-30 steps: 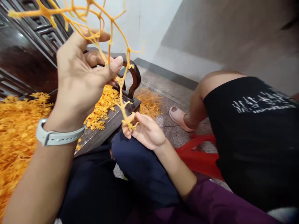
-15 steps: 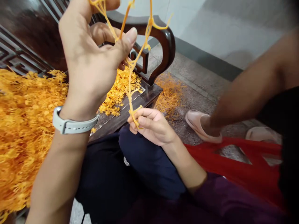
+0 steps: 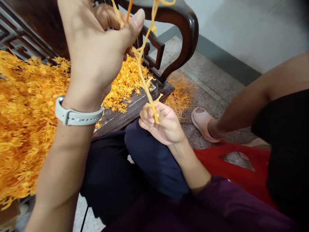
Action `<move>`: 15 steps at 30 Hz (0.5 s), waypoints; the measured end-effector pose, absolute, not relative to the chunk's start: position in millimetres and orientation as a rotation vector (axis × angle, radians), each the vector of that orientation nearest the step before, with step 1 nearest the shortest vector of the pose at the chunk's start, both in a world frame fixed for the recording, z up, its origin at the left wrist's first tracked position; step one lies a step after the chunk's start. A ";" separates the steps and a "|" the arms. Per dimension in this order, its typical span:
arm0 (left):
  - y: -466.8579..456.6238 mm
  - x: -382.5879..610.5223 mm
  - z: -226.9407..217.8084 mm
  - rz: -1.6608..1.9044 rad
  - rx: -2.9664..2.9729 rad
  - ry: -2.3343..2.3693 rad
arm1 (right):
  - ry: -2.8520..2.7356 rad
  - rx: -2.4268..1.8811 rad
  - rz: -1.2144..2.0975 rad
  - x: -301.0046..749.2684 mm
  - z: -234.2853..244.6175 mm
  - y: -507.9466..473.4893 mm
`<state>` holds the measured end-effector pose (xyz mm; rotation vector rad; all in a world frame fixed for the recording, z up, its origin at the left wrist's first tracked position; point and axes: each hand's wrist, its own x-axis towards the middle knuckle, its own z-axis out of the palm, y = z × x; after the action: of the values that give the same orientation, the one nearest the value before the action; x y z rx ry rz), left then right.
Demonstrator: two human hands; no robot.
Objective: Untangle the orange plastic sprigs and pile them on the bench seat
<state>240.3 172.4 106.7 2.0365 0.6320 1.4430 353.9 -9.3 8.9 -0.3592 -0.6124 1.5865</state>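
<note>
My left hand (image 3: 96, 48), with a pale watch band on its wrist, is raised at the top left and pinches a thin branching yellow plastic sprue (image 3: 142, 61) between thumb and fingers. The sprue hangs down to my right hand (image 3: 161, 124), which is closed round its lower tip above my dark blue knee. A big heap of the same yellow plastic pieces (image 3: 21, 122) covers the wooden bench on the left. A smaller pile of tiny yellow parts (image 3: 125, 87) lies near the bench's end.
The dark carved wooden armrest (image 3: 185, 35) curves just behind the hands. More yellow strands (image 3: 181, 95) lie on the stone floor. Another person in black (image 3: 285, 135) crouches at the right, with a pink slipper (image 3: 202, 120) and a red bag (image 3: 231, 164) nearby.
The view has tilted down and closer to the bench. My right hand has slid up the sprue and closed tighter on its tip. The other person has leaned in from the right.
</note>
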 end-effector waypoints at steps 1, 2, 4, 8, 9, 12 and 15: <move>166.4 241.5 110.1 1.422 2.025 0.648 | -0.609 -0.369 1.604 354.8 9.4 -9.7; 160.6 242.5 113.1 1.414 2.013 0.644 | -0.606 -0.379 1.624 355.8 10.1 -9.9; 151.4 243.9 116.9 1.399 1.999 0.604 | -0.593 -0.395 1.661 357.7 11.5 -9.9; 150.1 244.7 115.1 1.348 2.073 0.579 | -0.555 -0.389 1.704 359.7 13.5 -8.1; 152.5 244.5 113.3 1.329 2.107 0.564 | -0.550 -0.397 1.717 359.9 13.4 -7.2; 159.3 243.9 108.3 1.322 2.140 0.437 | -0.555 -0.444 1.759 360.5 11.8 -4.1; 158.6 243.8 107.5 1.309 2.147 0.402 | -0.593 -0.442 1.781 360.7 9.7 -2.5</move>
<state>243.8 158.6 107.5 2.1466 0.4018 1.3092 360.7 -2.5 9.7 -0.4421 -0.5933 1.7811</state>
